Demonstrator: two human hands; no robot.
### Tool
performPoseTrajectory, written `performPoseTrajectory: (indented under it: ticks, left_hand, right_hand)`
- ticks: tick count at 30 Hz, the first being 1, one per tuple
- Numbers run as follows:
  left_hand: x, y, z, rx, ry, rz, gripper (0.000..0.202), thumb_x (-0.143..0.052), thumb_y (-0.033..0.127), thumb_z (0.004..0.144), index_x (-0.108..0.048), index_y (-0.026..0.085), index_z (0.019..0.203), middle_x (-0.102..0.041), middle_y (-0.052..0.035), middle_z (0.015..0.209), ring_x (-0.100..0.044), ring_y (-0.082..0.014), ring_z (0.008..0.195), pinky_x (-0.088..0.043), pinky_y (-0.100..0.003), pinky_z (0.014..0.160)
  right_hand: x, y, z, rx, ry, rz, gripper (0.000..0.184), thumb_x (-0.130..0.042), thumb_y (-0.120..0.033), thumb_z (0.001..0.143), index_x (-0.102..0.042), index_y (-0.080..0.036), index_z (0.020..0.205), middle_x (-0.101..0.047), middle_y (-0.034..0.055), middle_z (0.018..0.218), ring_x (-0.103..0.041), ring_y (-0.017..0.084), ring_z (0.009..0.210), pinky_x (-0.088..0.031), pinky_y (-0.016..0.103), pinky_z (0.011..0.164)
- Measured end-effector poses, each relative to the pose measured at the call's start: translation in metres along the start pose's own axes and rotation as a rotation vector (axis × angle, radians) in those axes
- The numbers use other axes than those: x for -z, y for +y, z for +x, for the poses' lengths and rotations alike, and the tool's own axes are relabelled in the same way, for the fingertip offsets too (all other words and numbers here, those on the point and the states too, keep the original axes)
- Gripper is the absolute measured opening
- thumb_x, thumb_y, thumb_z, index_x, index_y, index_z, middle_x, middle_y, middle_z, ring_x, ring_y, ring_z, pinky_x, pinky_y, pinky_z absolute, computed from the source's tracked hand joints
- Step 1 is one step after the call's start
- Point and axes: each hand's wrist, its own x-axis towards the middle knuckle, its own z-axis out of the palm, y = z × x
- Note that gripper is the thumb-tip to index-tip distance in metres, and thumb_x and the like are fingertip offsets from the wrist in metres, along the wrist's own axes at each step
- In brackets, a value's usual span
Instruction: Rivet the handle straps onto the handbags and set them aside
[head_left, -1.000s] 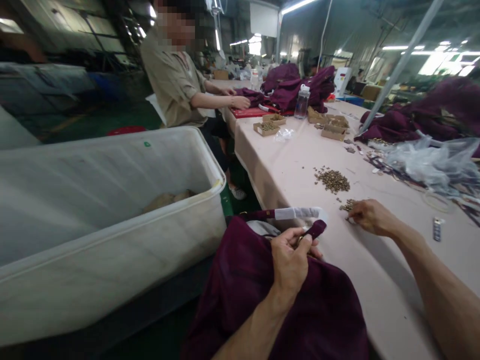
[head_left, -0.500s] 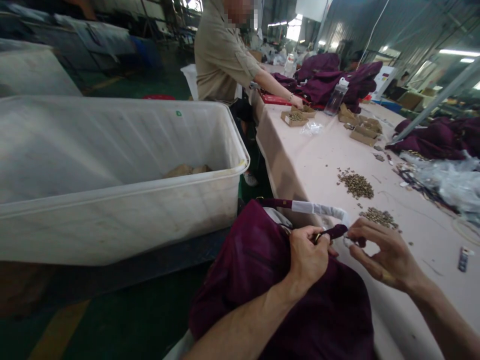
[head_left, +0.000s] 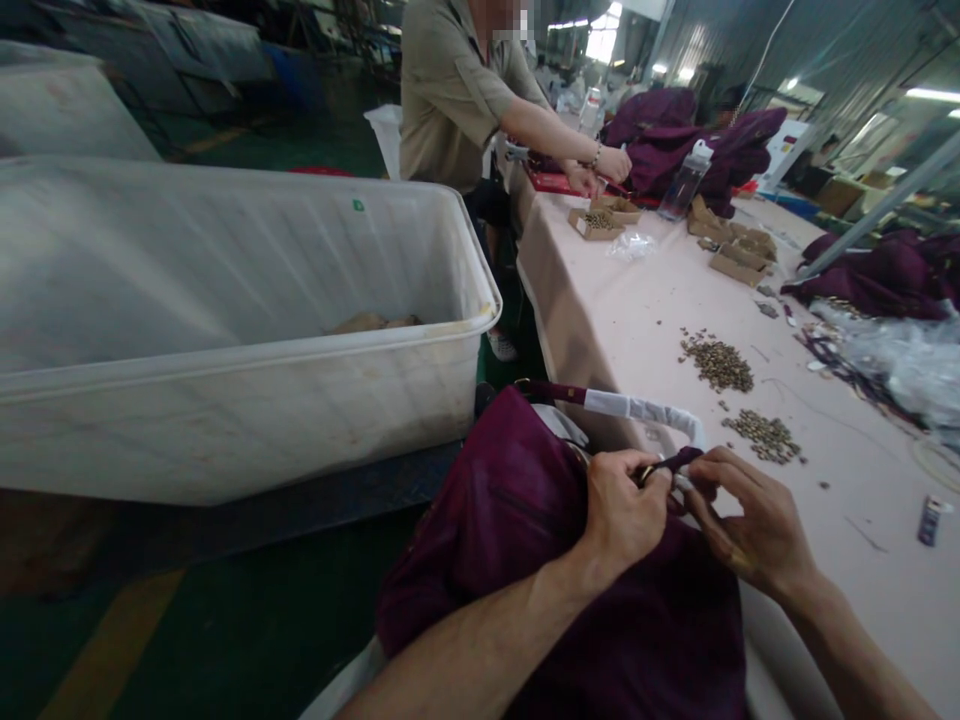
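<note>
A maroon bag (head_left: 495, 520) sits beside the near edge of the pink-covered table (head_left: 637, 310). At that edge, the person's left hand (head_left: 624, 508) grasps a maroon strap end (head_left: 684, 459); the right hand (head_left: 761, 522) bends in at its tip, its exact grip impossible to tell. Two piles of small metal pieces (head_left: 720, 364) lie on the table

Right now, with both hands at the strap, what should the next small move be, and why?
Probably a gentle press of the right hand's fingertips at the strap's tip, with the left hand as steady support: the left hand grips the strap above the bag, and the right fingertips are at its tip. Anything they hold is too small to tell.
</note>
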Motion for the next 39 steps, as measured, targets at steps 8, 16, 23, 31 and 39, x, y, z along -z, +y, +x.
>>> performPoseTrajectory:
  ticks: [8,16,23,31,39]
  left_hand:
    - [0.002,0.003,-0.002,-0.006,-0.070,-0.046,0.018,-0.061,0.021,0.082,-0.076,0.014,0.078,-0.072,-0.0052,0.065,-0.068,-0.0185,0.056,-0.047,-0.023,0.049]
    - [0.004,0.002,-0.006,-0.134,-0.051,0.109,0.017,-0.061,0.021,0.085,-0.076,0.015,0.078,-0.072,-0.0046,0.066,-0.066,-0.0184,0.062,-0.048,-0.024,0.056]
    - [0.007,0.004,-0.013,-0.421,-0.067,0.320,0.018,-0.057,0.012,0.087,-0.074,0.016,0.082,-0.072,-0.0064,0.076,-0.066,-0.0184,0.069,-0.050,-0.028,0.068]
    - [0.005,-0.006,-0.016,-0.577,-0.076,0.410,0.017,-0.053,0.012,0.088,-0.069,0.015,0.094,-0.072,-0.0094,0.083,-0.068,-0.0211,0.074,-0.052,-0.031,0.073]
    - [0.009,-0.010,-0.013,-0.542,-0.108,0.390,0.011,-0.054,0.016,0.090,-0.065,0.016,0.092,-0.069,-0.0070,0.079,-0.066,-0.0194,0.071,-0.048,-0.030,0.069]
  right_hand:
    - [-0.004,0.006,-0.002,-0.066,0.003,0.009,0.008,-0.061,-0.016,0.094,-0.059,-0.023,0.098,-0.058,0.0010,0.081,-0.058,0.016,0.067,-0.047,0.031,0.064]
    - [0.000,0.003,-0.004,-0.249,0.008,0.101,0.006,-0.065,-0.027,0.094,-0.063,-0.023,0.090,-0.059,0.0019,0.080,-0.057,0.019,0.071,-0.045,0.033,0.065]
    - [0.020,0.001,0.009,-0.013,-0.053,-0.032,0.025,-0.066,-0.019,0.089,-0.067,-0.026,0.113,-0.064,0.0105,0.107,-0.062,0.027,0.095,-0.052,0.044,0.079]
    - [0.029,0.010,0.012,0.201,-0.288,-0.233,0.037,-0.058,-0.008,0.089,-0.061,-0.025,0.122,-0.067,0.0100,0.116,-0.058,0.030,0.112,-0.043,0.060,0.105]
    - [0.024,0.004,0.012,0.177,-0.369,-0.133,0.036,-0.048,-0.006,0.091,-0.053,-0.020,0.123,-0.061,0.0122,0.111,-0.055,0.029,0.108,-0.039,0.063,0.109]
